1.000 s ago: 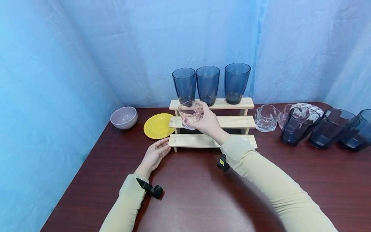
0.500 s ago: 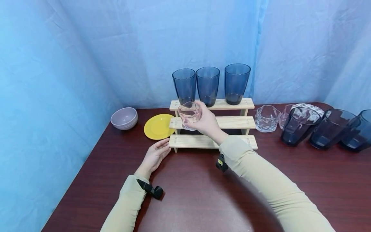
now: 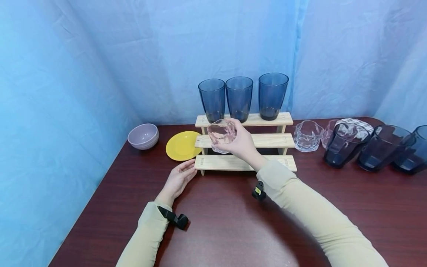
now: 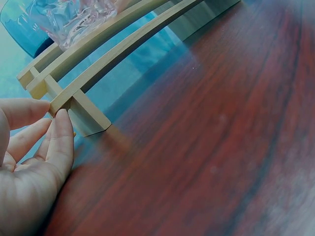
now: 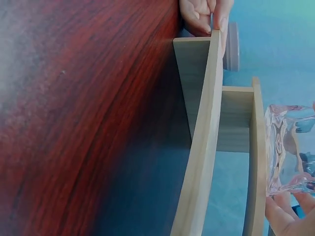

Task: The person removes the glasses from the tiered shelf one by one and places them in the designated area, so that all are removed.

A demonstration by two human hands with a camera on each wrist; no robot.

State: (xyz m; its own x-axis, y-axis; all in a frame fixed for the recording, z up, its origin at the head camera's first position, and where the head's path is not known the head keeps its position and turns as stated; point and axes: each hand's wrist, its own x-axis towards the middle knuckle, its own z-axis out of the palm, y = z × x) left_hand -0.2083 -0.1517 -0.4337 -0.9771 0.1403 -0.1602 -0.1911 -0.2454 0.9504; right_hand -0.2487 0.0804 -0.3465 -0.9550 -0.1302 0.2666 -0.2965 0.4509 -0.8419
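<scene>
A three-step wooden display rack (image 3: 230, 162) stands on the dark red table. My right hand (image 3: 245, 144) grips a clear, faceted glass tumbler (image 3: 220, 134) round its side, upright at the left part of the middle step. In the right wrist view, the tumbler's base (image 5: 271, 162) is against or very close to that step. At the rack's lower left corner, my left hand (image 3: 179, 179) pinches the end of the bottom step (image 4: 61, 101) between thumb and fingers. Three tall blue glasses (image 3: 239, 98) line the top step.
Left of the rack lie a yellow plate (image 3: 182, 145) and a lilac bowl (image 3: 143, 136). To its right are clear tumblers (image 3: 307, 137), several dark blue glasses (image 3: 347, 144) and a checked white item (image 3: 358, 123) partly hidden behind them. Blue curtains (image 3: 166, 55) hang behind.
My right hand has brought the tumbler slightly right and down at the middle step. The left hand keeps its hold on the rack's corner.
</scene>
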